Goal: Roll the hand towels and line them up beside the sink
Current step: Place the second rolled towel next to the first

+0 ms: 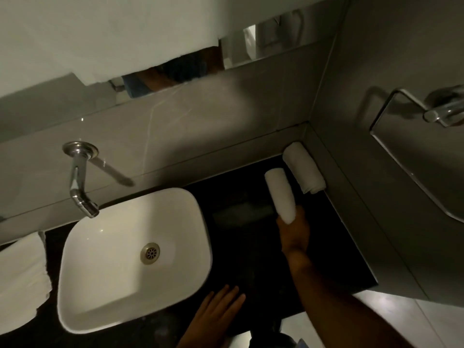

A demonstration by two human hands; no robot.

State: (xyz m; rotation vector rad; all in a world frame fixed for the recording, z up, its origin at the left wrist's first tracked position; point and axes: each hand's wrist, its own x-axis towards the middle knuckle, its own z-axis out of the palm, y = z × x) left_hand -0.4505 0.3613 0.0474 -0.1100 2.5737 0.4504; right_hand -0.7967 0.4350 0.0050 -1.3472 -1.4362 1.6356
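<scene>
A white basin sink sits on a dark countertop. One rolled white towel lies against the right wall at the back corner. My right hand grips the near end of a second rolled white towel, held just left of the first and roughly parallel to it. My left hand rests flat, fingers apart, on the counter's front edge beside the sink. More white towels lie unrolled on the counter left of the sink.
A chrome wall tap juts over the sink's back left. A mirror hangs above the tiled backsplash. On the right wall is a chrome towel ring and a glass shelf edge. Floor tiles show at bottom right.
</scene>
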